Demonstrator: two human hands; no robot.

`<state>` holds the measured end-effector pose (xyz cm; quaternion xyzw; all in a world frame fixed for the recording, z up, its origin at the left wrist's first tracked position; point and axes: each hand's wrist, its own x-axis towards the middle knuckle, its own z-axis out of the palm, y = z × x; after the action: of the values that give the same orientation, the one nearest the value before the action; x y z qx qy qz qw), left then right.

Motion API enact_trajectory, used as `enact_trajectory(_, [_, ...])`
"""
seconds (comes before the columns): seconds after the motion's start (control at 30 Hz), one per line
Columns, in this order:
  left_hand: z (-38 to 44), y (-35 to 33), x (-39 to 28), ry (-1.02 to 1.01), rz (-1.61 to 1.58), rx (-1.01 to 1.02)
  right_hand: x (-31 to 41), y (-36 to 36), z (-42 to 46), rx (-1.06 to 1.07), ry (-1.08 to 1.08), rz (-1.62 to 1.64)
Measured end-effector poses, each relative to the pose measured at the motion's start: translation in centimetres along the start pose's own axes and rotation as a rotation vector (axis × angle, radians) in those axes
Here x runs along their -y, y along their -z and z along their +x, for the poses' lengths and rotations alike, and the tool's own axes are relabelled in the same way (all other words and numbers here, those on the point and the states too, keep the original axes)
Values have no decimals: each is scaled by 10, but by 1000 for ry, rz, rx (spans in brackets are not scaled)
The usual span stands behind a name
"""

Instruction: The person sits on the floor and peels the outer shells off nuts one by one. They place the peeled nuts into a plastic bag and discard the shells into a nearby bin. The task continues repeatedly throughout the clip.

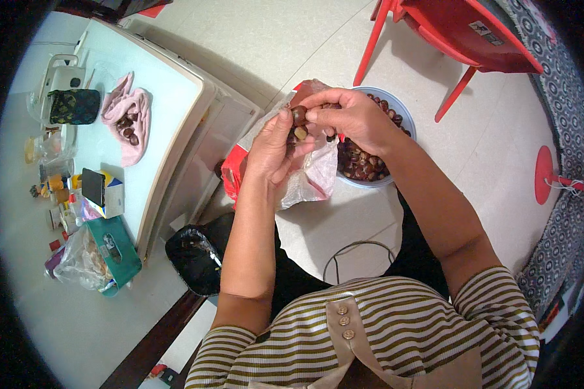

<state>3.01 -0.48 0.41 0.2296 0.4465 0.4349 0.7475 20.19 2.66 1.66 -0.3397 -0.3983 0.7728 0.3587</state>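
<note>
In front of my body, my left hand (271,150) is curled, palm up, around a few brown chestnuts. One shiny chestnut (299,115) sits at its thumb tip, and the fingertips of my right hand (353,119) pinch that same nut from the other side. Below it, a chestnut with a pale base (300,133) rests in the left fingers. A red-and-white woven plastic sack (316,177) lies open under both hands. Just right of it, a pale blue basin (410,109) holds many chestnuts (362,165), partly covered by my right hand and forearm.
At left stands a table (163,87) bearing a pink cloth (138,104) with several chestnuts, a green tissue box (119,255) and other packages. A black-lined bin (190,262) is beside my left forearm. A red plastic stool (462,29) stands at the upper right, near patterned fabric (550,272).
</note>
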Motion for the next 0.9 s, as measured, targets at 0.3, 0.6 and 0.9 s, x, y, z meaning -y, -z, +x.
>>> enact_trajectory(0.3, [-5,-3,-6,44,52,-38,0,7,1,23,-12,228])
enact_trajectory(0.6, [-7,16,-10,-18,1146,-372,12,10,2,131,49,623])
enact_trajectory(0.9, [0,31,3,-95,1508,-316,12,7,2,115,14,544])
